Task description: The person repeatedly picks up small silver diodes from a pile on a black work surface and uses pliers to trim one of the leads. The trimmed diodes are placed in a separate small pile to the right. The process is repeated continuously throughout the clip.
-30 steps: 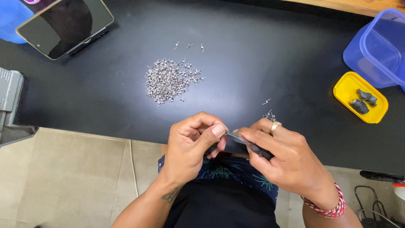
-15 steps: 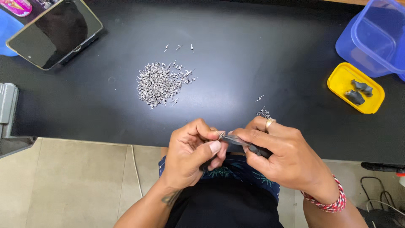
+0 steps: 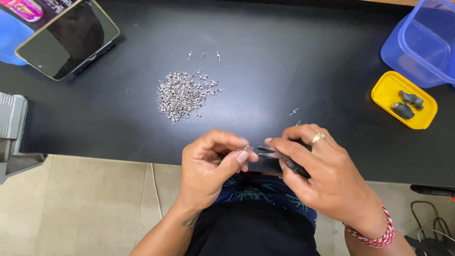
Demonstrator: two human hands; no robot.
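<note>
My left hand pinches a tiny metal pin between thumb and fingers at the near edge of the black table. My right hand, with a ring on one finger, grips black tweezers whose tips point at the pin. A pile of several small metal pins lies on the table beyond my hands. A few loose pins lie close to my right hand.
A phone lies at the back left beside a blue object. A yellow tray with two dark grey pieces sits at the right, below a blue plastic box. A grey device stands at the left edge.
My hands have stayed together at the table's edge. The tweezer tips now meet the pin in my left fingers. The view has shifted slightly.
</note>
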